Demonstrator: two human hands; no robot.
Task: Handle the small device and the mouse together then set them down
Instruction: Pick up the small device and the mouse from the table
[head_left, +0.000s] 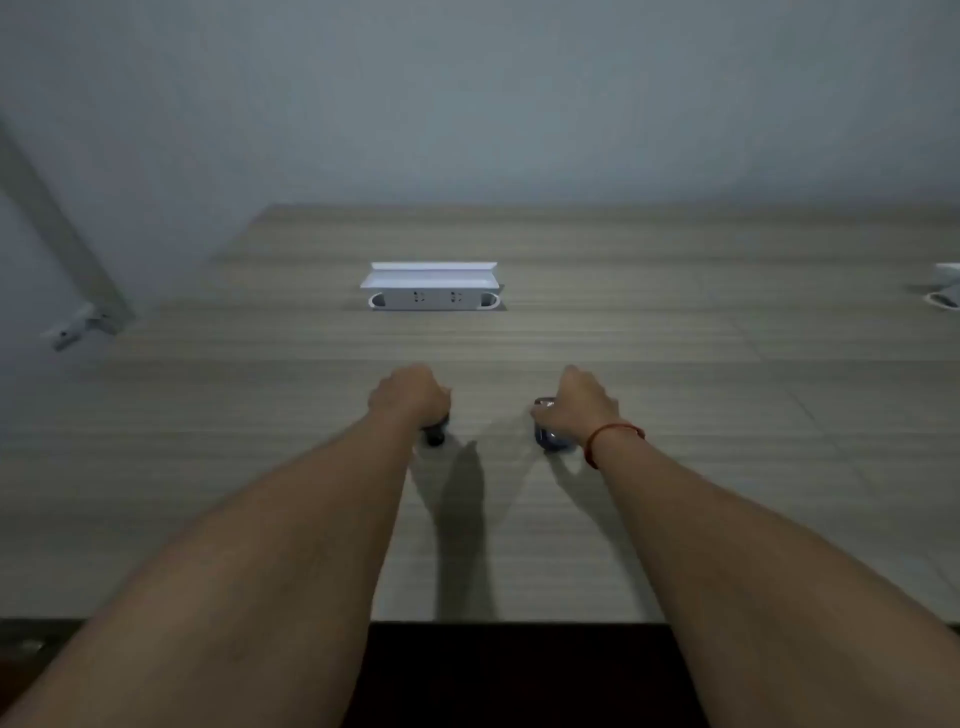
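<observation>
Desk (311, 519), wood-grain, with white socket box (434, 291) as landmark; 2 task items, both nearer the person than the box. Left hand (408, 397) fisted around small dark device (434, 436), below-left of the box, its lower end at or near the desk. Right hand (576, 405) cupped over mouse (550, 439), below-right of the box, apparently on the desk. Status: both gripped, neither released; setting-down looks under way or pending; which, cannot tell

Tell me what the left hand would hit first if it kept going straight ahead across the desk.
Probably the white pop-up socket box set into the grey wood-grain desk. The left hand, closed on a small dark device, points roughly at it; bare desktop lies between, though depth is uncertain.
</observation>
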